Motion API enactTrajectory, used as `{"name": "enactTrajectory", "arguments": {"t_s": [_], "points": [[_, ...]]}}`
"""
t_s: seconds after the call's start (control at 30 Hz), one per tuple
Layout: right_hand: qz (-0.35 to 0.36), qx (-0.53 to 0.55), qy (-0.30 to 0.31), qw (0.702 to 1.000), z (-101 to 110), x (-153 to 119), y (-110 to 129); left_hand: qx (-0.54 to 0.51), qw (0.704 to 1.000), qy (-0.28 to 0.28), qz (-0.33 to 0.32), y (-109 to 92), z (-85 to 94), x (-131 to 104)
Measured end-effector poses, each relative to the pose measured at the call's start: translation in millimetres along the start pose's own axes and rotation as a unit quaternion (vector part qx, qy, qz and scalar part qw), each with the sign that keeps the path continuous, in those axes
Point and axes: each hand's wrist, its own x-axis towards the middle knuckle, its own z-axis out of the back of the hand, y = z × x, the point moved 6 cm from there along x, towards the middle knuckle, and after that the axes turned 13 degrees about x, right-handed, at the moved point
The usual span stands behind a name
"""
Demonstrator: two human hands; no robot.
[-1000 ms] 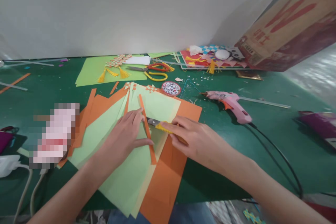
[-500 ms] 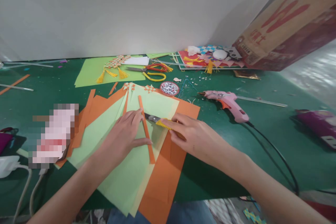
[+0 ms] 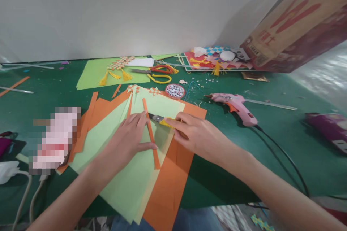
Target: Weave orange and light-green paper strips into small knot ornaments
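Observation:
A narrow orange paper strip [image 3: 151, 133] lies slantwise over light green paper sheets [image 3: 121, 180]. My left hand [image 3: 132, 130] presses it down, fingertips near its upper half and the thumb lower along it. My right hand [image 3: 193, 131] is closed around a yellow utility knife [image 3: 166, 121]. The knife's dark blade points left and meets the strip beside my left fingertips; its very tip is hidden there. Beneath the green paper lie larger orange sheets [image 3: 168, 184]. Small orange-and-white woven paper pieces [image 3: 154, 91] rest at the far edge of the stack.
Behind are scissors [image 3: 151, 72] and a round dish of small beads [image 3: 175, 91]. To the right lie a pink glue gun [image 3: 234, 106] with its cord and a purple object [image 3: 329, 128]. A paper bag [image 3: 295, 21] stands back right. A blurred-out phone-like object [image 3: 56, 139] is at left.
My right hand has shifted slightly up and left with the knife, the blade still against the strip. My left hand and the strip stay in place.

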Motion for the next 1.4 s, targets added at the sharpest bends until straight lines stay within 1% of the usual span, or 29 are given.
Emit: {"name": "enactTrajectory", "arguments": {"t_s": [0.2, 0.37, 0.53, 0.7, 0.9, 1.0, 1.2, 1.3, 1.4], "points": [[0.004, 0.015, -0.012, 1.0, 2.1, 3.1, 0.4, -0.025, 0.999, 0.037, -0.001, 4.9, -3.3, 10.6], [-0.004, 0.01, -0.003, 1.0, 1.4, 4.1, -1.1, -0.03, 0.999, 0.042, -0.011, 5.0, -2.4, 14.0], [0.008, -0.003, -0.008, 1.0, 0.3, 5.5, -2.2, -0.044, 0.998, 0.048, -0.001, 4.0, 0.5, 14.8], [0.007, -0.003, -0.007, 1.0, 0.8, 9.3, -3.6, -0.033, 0.997, 0.063, 0.006, 3.7, 1.8, 16.2], [-0.005, 0.005, 0.006, 1.0, -0.1, 13.2, -6.7, -0.021, 0.998, 0.052, -0.001, 4.5, 0.9, 16.2], [0.005, 0.002, -0.001, 1.0, 0.9, 12.6, -7.4, -0.017, 0.998, 0.06, -0.001, 5.3, 0.0, 16.3], [0.039, 0.019, 0.008, 0.999, 2.9, 12.2, -15.0, -0.009, 0.999, 0.044, -0.003, 8.3, -3.7, 17.7], [0.043, 0.03, 0.015, 0.999, 2.6, 13.7, -21.4, -0.014, 0.999, 0.042, 0.0, 9.8, -7.1, 17.5], [0.045, 0.029, 0.017, 0.998, 2.8, 16.0, -24.1, -0.016, 0.999, 0.037, -0.002, 11.1, -4.9, 17.3]]}}
